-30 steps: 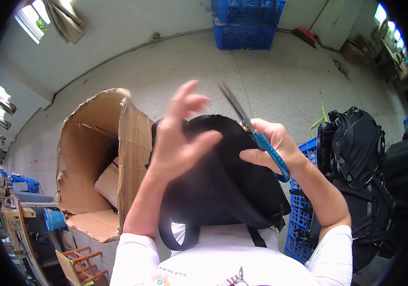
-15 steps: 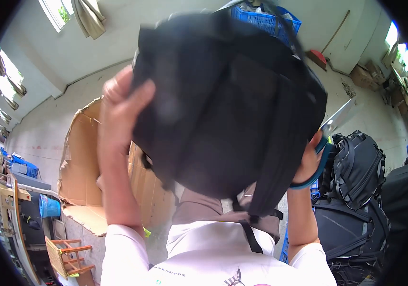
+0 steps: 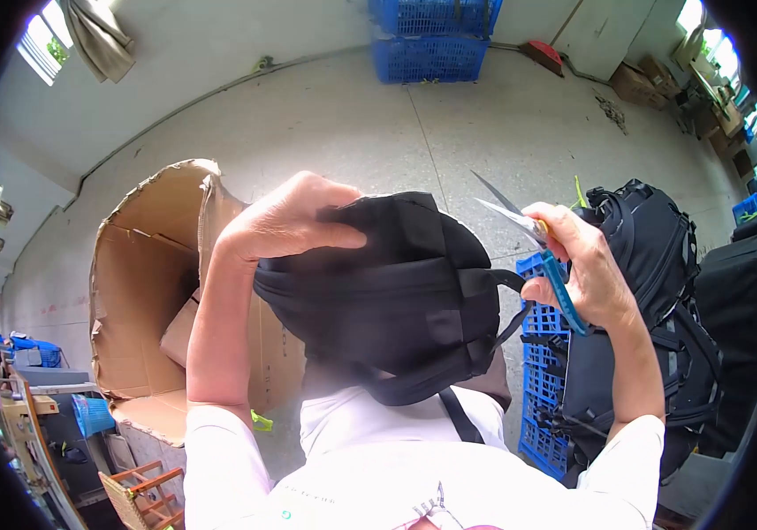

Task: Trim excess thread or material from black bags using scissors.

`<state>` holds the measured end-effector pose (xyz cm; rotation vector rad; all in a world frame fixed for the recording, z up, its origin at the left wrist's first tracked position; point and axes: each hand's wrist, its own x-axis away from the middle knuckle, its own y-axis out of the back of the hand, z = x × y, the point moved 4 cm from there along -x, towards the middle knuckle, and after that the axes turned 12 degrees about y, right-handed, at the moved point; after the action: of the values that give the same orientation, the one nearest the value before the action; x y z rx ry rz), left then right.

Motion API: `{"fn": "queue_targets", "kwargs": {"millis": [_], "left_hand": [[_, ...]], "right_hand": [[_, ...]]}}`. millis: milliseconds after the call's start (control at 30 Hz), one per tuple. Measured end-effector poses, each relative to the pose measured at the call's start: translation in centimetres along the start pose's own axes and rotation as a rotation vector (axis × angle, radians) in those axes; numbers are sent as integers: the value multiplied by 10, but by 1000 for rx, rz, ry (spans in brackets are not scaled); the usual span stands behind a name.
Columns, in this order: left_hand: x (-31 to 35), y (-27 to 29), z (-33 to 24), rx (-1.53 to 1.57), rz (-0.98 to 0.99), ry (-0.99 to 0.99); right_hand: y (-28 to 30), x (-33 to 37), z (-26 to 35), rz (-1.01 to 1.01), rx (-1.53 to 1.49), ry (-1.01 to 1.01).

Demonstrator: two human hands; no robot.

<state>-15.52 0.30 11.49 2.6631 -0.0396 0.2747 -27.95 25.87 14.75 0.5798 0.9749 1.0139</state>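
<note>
A black backpack (image 3: pixel 387 300) is held up in front of my body, its lower part close to my white shirt. My left hand (image 3: pixel 294 221) grips its upper left edge, thumb on the near face and fingers behind. In my right hand (image 3: pixel 586 265) is a pair of scissors (image 3: pixel 557 287) with blue handles; the blades stand apart and point up and left. A thin black strap (image 3: pixel 511 283) runs from the backpack's right side to my right thumb; whether the thumb pinches it I cannot tell.
An open cardboard box (image 3: pixel 140 300) stands at the left, near a wooden stool (image 3: pixel 144 495). More black backpacks (image 3: pixel 643 256) are piled at the right over a blue crate (image 3: pixel 542 371). Stacked blue crates (image 3: pixel 431 57) and a red dustpan (image 3: pixel 544 55) are by the far wall.
The backpack has come down and nearer my body, turning as it moved. My right hand with the scissors has moved out from behind it and now shows fully.
</note>
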Motion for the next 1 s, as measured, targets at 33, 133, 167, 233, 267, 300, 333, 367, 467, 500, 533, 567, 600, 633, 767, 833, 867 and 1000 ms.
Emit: {"fn": "queue_targets", "kwargs": {"millis": [33,133,167,233,267,300,333,367,467,500,533,567,600,633,767,833,867,1000], "left_hand": [[-1,0,-1,-102,-7,18],[-3,-11,-15,-81,9,-56],[-4,-12,-15,-82,10,-54],[-3,-15,-15,-147,-11,-40],[-2,-15,-16,-145,-10,-39],[-2,-16,-16,-143,-13,-23],[-1,-16,-17,-141,-17,-7],[0,-17,-17,-138,-17,-3],[1,-18,-21,-190,-25,-7],[2,-19,-23,-181,-31,-11],[3,-19,-24,-171,-37,-15],[3,-18,-23,-171,-39,-13],[4,-17,-22,-191,-43,-11],[4,-16,-21,-210,-47,-10],[6,-20,-24,-193,-28,35],[7,-22,-20,-265,-75,9],[7,-22,-22,-265,-73,10],[6,-24,-28,-248,-19,38]], "right_hand": [[2,-4,2,63,39,-21],[2,-16,8,250,91,-125],[-1,-18,8,275,162,-69],[-3,-22,14,328,237,-1],[-2,-24,16,329,235,-1],[-2,-25,17,347,246,-10],[-3,-26,16,364,256,-18],[-5,-25,14,368,253,-17],[-7,-23,12,303,280,109],[-8,-24,12,319,296,110],[-8,-25,11,335,311,111],[-9,-24,11,335,310,113],[-9,-23,10,331,290,92],[-10,-22,10,326,271,71],[-10,-19,11,337,251,30],[-9,-23,12,339,242,47],[-8,-26,12,340,233,65],[-10,-34,14,282,298,200]]}}
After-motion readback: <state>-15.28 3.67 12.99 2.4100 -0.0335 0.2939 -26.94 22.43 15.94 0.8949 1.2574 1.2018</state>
